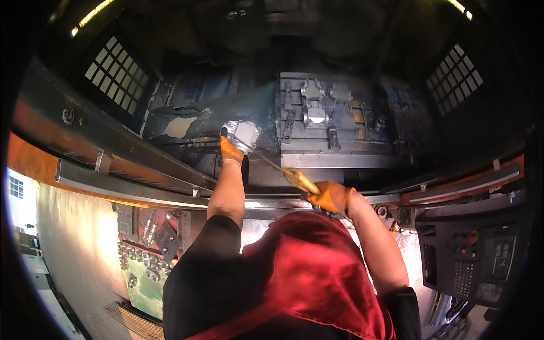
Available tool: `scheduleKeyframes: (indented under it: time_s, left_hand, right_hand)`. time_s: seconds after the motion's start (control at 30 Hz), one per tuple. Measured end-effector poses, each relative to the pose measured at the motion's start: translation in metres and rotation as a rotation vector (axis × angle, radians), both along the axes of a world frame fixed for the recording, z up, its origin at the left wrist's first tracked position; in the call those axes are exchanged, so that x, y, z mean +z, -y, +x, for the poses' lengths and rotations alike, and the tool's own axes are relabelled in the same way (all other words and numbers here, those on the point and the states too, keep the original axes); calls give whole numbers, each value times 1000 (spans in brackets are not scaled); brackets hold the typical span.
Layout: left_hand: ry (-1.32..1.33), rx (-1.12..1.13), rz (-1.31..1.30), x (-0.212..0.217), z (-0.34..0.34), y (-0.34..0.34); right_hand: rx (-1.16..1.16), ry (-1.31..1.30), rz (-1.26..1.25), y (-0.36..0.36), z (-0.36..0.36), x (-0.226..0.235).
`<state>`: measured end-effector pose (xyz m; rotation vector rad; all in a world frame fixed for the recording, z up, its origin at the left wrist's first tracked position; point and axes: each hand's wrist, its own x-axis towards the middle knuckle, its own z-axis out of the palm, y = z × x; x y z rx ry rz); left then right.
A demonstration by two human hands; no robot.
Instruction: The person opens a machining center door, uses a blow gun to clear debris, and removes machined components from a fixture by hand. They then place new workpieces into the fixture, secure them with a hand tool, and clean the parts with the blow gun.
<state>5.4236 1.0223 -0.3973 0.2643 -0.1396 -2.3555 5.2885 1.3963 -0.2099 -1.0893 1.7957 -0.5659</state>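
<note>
My left hand [231, 149], in an orange glove, grips a silver cast metal housing [245, 135] and holds it up inside the machine. Closed in an orange glove too, my right hand [335, 198] holds a tool with a yellowish-brown body [300, 181] and a thin metal rod [267, 160]. The rod points up and left toward the housing's lower side; whether its tip touches cannot be made out. Right of the held part is a slotted fixture table [317, 161], with similar silver castings [315, 115] and clamps [333, 137] on it.
A dark sheet with a pale patch [180, 127] lies left inside the machine. The machine's metal front sill [266, 202] runs before my body. At lower right stands a control panel [464, 266]. A green-topped bench [148, 289] with several metal parts is at lower left.
</note>
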Motion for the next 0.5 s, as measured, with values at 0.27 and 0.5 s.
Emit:
scheduleKeyframes:
  time_s: [0.27, 0.5]
  left_hand:
    - [188, 75, 65, 8, 1, 10]
    - [274, 48, -21, 24, 5, -17]
  right_hand:
    - [-278, 204, 23, -43, -27, -37]
    - [-209, -65, 182, -32, 1, 9]
